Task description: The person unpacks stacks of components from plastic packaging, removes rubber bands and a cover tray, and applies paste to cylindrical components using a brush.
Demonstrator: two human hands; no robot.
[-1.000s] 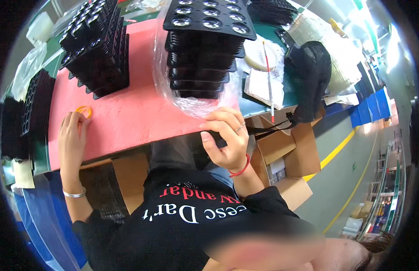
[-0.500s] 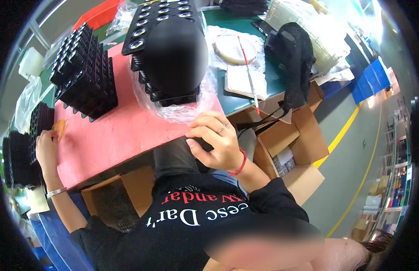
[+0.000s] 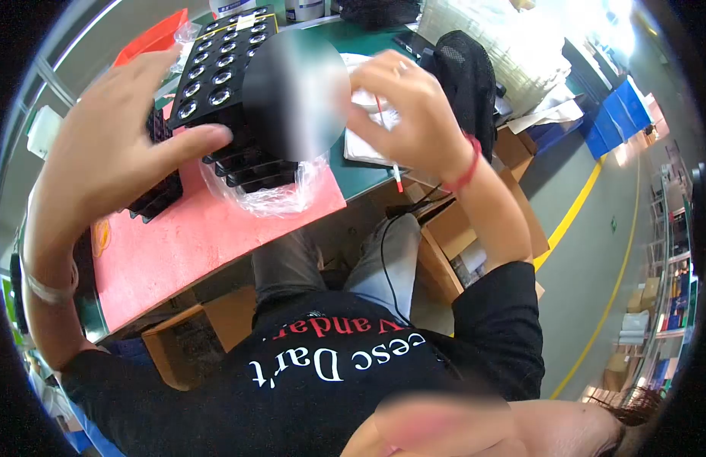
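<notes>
A tall stack of black trays with rows of round, shiny pockets (image 3: 222, 76) stands on the pink mat, clear plastic film (image 3: 273, 202) around its base. A thin yellow band (image 3: 271, 17) crosses its top. My left hand (image 3: 113, 141) is raised at the stack's left side, thumb and fingers spread, nothing visible in it. On the other side my right hand (image 3: 414, 107) has bent fingers, with thumb and forefinger apart; a blurred patch covers their tips, so contact is unclear. Behind my left hand a second black tray stack (image 3: 159, 199) is partly hidden.
Yellow rubber bands (image 3: 102, 236) lie on the pink mat (image 3: 185, 255) at left. A black mesh bag (image 3: 467, 76) and white sheets (image 3: 360, 148) with a red-and-white stick (image 3: 399, 179) are at right. Open cardboard boxes (image 3: 444, 228) stand below the table.
My left hand has left the rubber bands and risen to the big tray stack. My right hand has moved up from the mat's edge to the stack's right side. A yellow band now shows on top.
</notes>
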